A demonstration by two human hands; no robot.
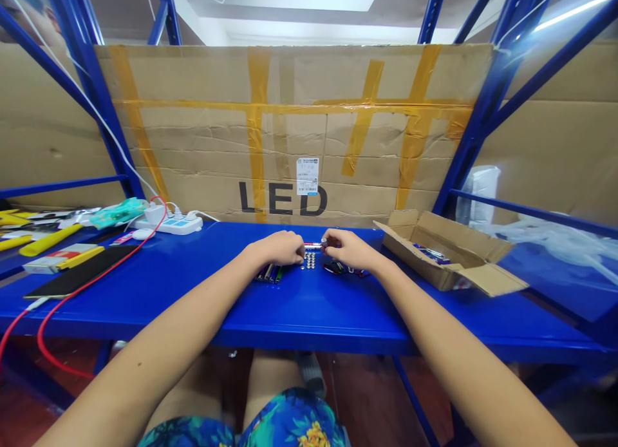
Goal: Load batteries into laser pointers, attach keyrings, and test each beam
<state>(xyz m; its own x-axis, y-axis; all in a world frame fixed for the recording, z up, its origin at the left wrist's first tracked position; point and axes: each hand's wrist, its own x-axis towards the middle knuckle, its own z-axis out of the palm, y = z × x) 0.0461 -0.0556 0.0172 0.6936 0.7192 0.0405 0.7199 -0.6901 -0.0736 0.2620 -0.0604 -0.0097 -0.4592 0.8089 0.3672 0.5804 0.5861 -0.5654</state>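
A slim red-and-silver tube [313, 245], like a small penlight, spans the gap between my hands above the blue table. My right hand [342, 247] is closed in a pinch at its right end, with a small silvery part at the fingertips. My left hand [284, 247] is curled with fingers together at the tube's left end; whatever it grips is hidden. Just below are rows of small silver button cells [310, 261]. Several dark and green slim tubes [270, 274] lie under my left hand. Small coloured clips [335, 267], like carabiners, lie beneath my right hand.
An open cardboard box [425, 270] with small metallic items stands at right. On the left are a power strip [176, 223], a black flat device [80, 271], a red cable [103, 273] and yellow-handled tools [51, 239]. A large cardboard sheet [207, 157] closes off the back.
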